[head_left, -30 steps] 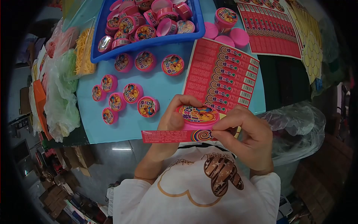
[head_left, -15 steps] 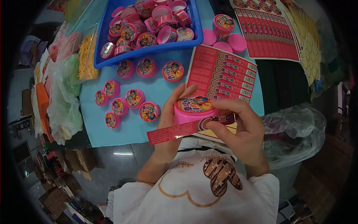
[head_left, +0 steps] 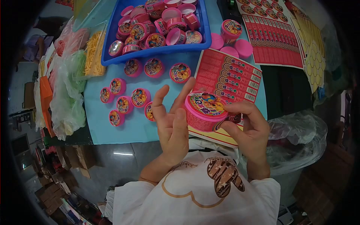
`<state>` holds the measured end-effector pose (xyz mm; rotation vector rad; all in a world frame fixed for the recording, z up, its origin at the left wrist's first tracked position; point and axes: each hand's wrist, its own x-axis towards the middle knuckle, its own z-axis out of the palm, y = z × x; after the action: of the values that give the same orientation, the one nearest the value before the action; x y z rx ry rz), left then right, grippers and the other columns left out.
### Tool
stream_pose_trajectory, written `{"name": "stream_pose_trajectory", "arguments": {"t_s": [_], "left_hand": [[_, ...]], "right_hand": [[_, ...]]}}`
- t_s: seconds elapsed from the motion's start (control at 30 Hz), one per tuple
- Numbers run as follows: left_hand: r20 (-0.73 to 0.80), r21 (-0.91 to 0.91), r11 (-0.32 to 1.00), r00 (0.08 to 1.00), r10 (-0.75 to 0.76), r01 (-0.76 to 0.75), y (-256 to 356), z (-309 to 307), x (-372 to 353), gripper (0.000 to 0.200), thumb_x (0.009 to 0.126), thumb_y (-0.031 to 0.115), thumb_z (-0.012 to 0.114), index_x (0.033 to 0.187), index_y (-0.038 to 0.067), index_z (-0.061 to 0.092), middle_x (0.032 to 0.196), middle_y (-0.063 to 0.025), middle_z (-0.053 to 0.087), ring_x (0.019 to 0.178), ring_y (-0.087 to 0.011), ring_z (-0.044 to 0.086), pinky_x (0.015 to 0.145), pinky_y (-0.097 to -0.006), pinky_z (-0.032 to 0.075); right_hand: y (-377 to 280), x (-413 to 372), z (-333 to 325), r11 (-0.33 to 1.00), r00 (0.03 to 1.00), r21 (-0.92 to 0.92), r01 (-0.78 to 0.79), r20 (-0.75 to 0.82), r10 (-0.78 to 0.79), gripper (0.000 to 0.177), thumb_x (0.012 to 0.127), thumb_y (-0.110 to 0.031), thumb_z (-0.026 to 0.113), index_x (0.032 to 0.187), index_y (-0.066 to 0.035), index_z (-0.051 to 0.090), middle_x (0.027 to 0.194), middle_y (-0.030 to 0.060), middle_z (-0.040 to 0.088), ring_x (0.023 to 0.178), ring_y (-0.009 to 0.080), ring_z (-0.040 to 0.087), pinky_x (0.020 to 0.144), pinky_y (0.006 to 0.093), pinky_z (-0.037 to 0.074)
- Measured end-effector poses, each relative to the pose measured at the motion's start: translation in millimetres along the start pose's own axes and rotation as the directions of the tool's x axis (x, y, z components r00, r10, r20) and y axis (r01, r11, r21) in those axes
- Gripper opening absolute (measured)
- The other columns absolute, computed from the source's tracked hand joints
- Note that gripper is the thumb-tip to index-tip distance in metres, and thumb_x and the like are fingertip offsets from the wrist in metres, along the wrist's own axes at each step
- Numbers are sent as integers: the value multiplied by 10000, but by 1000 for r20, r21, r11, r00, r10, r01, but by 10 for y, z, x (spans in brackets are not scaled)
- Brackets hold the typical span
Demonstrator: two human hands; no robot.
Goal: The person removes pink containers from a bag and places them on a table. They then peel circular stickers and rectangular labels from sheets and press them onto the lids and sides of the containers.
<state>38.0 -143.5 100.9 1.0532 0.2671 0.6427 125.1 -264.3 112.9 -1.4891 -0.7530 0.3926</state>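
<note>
A round pink tub (head_left: 206, 110) with a colourful picture label on its lid is gripped at its right side by my right hand (head_left: 249, 129), thumb in front and fingers on the edge. A red printed strip lies around the tub's side wall. Just left of the tub, my left hand (head_left: 173, 125) has its fingers spread and holds nothing. Beneath and behind the tub lies a red label sheet (head_left: 225, 73) with swirl pictures and barcodes. Several pink tubs, one of them a labelled tub (head_left: 140, 97), stand on the light blue table cover (head_left: 123, 133).
A blue crate (head_left: 153, 54) full of pink tubs is at the back. Pink lids (head_left: 243, 48) and a tub (head_left: 231, 30) stand right of it. More label sheets (head_left: 273, 41) lie at the back right. Plastic bags (head_left: 69, 101) lie left; a lined bin (head_left: 296, 142) stands right.
The strip's loose end, which stuck out to the left, now lies against the tub's side. My left hand has come off the tub and opened. The view has shifted slightly.
</note>
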Motion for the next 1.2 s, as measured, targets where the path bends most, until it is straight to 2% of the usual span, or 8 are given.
{"name": "stream_pose_trajectory", "arguments": {"t_s": [0.17, 0.27, 0.37, 0.53, 0.63, 0.73, 0.93, 1.2], "left_hand": [[-33, 27, 997, 997, -71, 72, -63, -79, 5, 480, 873, 319, 415, 1230, 48, 242, 1299, -265, 242, 1143, -305, 393, 912, -360, 383], [-21, 146, 987, 997, 75, -71, -91, 14, -21, 569, 820, 282, 527, 1237, 34, 229, 1260, -218, 314, 1094, -266, 440, 896, -336, 400], [67, 388, 916, 995, 80, -100, -58, -10, -4, 622, 751, 11, 548, 1259, 31, 188, 1230, -127, 314, 1078, -203, 433, 902, -330, 393], [-115, 89, 985, 984, -136, 146, -119, -166, 79, 683, 706, 56, 610, 1254, 21, 203, 1133, -115, 403, 1027, -200, 467, 864, -310, 430], [-61, -186, 976, 990, -125, 112, -28, -180, 118, 678, 717, 154, 635, 1243, 17, 229, 1106, -116, 429, 1020, -209, 479, 867, -330, 429], [-57, 15, 991, 990, -129, 130, -71, -251, 73, 686, 774, 446, 509, 1265, 49, 242, 1102, -119, 475, 961, -280, 530, 834, -405, 438], [-33, -364, 879, 939, -342, 307, 4, -109, -7, 652, 780, 511, 455, 1218, 41, 346, 1098, -91, 497, 1020, -229, 496, 857, -384, 415], [156, -468, 734, 863, -480, 493, -76, -153, 21, 642, 806, 552, 361, 1169, 25, 418, 1104, -94, 495, 1052, -209, 464, 888, -369, 366]], "right_hand": [[15, -16, 19, 999, 1000, 37, -1, -1, 1, 315, 676, -2, 671, 966, -2, 549, 898, 92, 572, 775, 141, 582, 656, 237, 481], [20, -13, 70, 1000, 1000, -5, -15, 24, 16, 320, 681, -9, 667, 976, -1, 542, 904, 106, 567, 783, 161, 586, 655, 244, 485], [-31, 10, 163, 995, 999, -93, -30, 24, 32, 322, 696, -22, 653, 994, -3, 530, 915, 118, 560, 771, 184, 586, 637, 255, 489], [-161, 8, 153, 979, 999, -202, -18, 31, 24, 309, 733, -32, 617, 1021, -8, 509, 896, 107, 545, 733, 201, 578, 603, 272, 490], [-133, 18, 20, 964, 995, -259, -64, 55, 81, 273, 738, -29, 610, 996, -7, 522, 836, 90, 536, 702, 174, 570, 596, 257, 481], [-59, -26, -6, 990, 987, -91, -111, 107, 120, 242, 735, -26, 613, 964, -6, 538, 784, 77, 528, 678, 144, 561, 592, 233, 473], [59, 3, 86, 994, 995, 59, -90, -30, 92, 218, 720, -16, 632, 921, -14, 547, 799, 63, 553, 691, 113, 559, 602, 209, 458], [80, 18, 149, 954, 993, 282, -107, -16, 116, 273, 720, -34, 647, 961, -25, 518, 839, 47, 555, 732, 91, 549, 635, 211, 454]]}}
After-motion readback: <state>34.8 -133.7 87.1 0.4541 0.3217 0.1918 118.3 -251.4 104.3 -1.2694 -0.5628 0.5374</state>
